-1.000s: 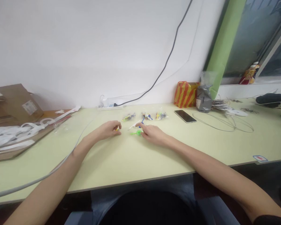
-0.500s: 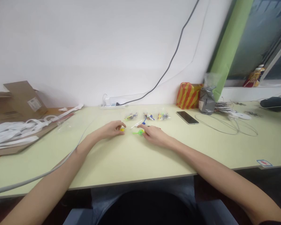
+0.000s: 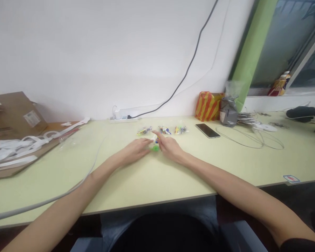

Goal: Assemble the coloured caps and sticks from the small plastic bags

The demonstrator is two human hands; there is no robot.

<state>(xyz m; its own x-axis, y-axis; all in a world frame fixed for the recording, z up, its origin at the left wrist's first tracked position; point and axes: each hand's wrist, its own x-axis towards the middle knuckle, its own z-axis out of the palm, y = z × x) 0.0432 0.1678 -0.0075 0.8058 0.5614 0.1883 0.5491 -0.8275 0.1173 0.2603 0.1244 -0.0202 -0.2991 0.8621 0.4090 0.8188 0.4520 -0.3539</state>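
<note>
My left hand (image 3: 137, 150) lies low over the table with fingers stretched to the right, their tips against a small white plastic piece (image 3: 153, 138). From the other side my right hand (image 3: 170, 148) curves in, its index finger extended and apart from the rest. Between the two hands sit a round green plastic piece (image 3: 155, 148) and a blue piece (image 3: 156, 141), partly covered by the fingers. Just behind are three small clear bags of colourful plastic parts: a left bag (image 3: 144, 131), a middle bag (image 3: 164, 130) and a right bag (image 3: 180, 130).
A phone (image 3: 207, 131) lies to the right, near a red-and-yellow striped bag (image 3: 207, 106) and a grey pouch (image 3: 228, 112). A power strip (image 3: 124, 119) sits by the wall. At left are a cardboard box (image 3: 18, 112) and white strips (image 3: 18, 147). A grey cable (image 3: 54, 198) crosses my left forearm.
My left hand has moved right, up to the loose pieces. The right hand has shifted slightly, and the pieces are now closer together between both hands. The camera view has turned a little right.
</note>
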